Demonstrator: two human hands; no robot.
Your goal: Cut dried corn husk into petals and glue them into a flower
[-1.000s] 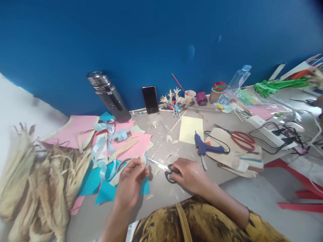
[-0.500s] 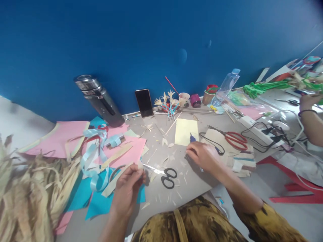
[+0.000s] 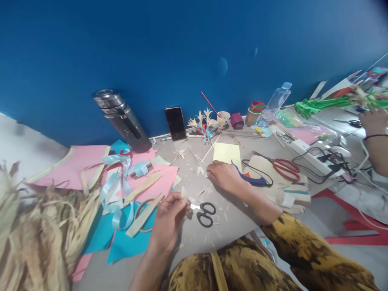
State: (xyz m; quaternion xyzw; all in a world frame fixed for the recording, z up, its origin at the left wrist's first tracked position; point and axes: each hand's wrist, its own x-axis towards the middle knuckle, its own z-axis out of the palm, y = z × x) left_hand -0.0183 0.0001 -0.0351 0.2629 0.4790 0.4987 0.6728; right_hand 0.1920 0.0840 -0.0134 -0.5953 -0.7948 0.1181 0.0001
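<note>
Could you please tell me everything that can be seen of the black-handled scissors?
The black-handled scissors lie flat on the grey table. Two rounded black finger loops, plastic by their look, sit side by side at the end toward the right of the view. A short stretch of shiny, metal-looking blade runs left and disappears behind the left hand, so the tips are hidden. The right hand is apart from them; whether the left touches the blade is unclear.
</note>
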